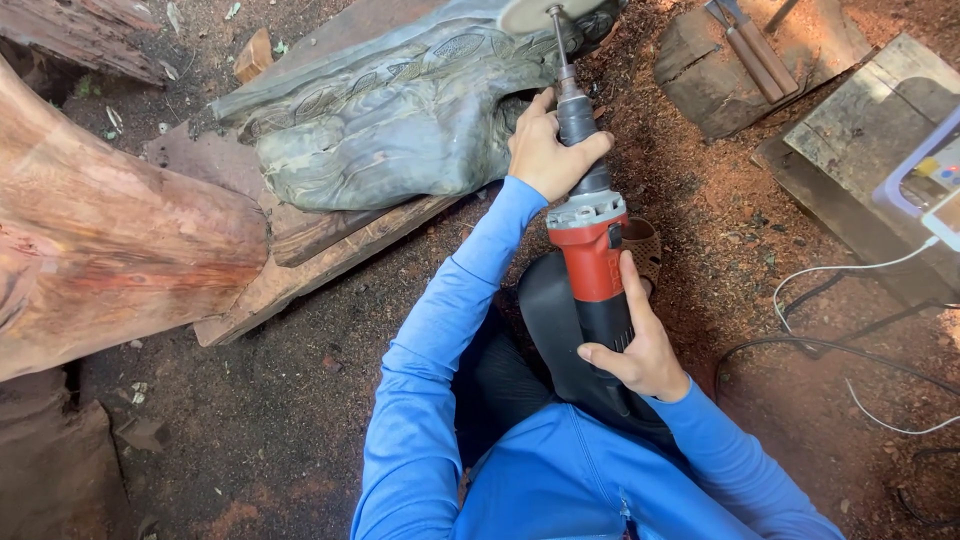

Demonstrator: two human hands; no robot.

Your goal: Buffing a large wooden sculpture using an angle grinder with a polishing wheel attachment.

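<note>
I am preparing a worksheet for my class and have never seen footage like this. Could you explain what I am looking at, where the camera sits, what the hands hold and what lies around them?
There is one picture, taken by a camera on a person's head, looking down at their own arms in blue sleeves. No robot is involved. Both hands grip a red and black power tool: the left hand near its front, the right hand at its rear. The tool's spinning disc meets a grey carved wood piece. A reddish log lies to the left. The ground is covered in sawdust, with cables and two wooden-handled tools to the right.
</note>
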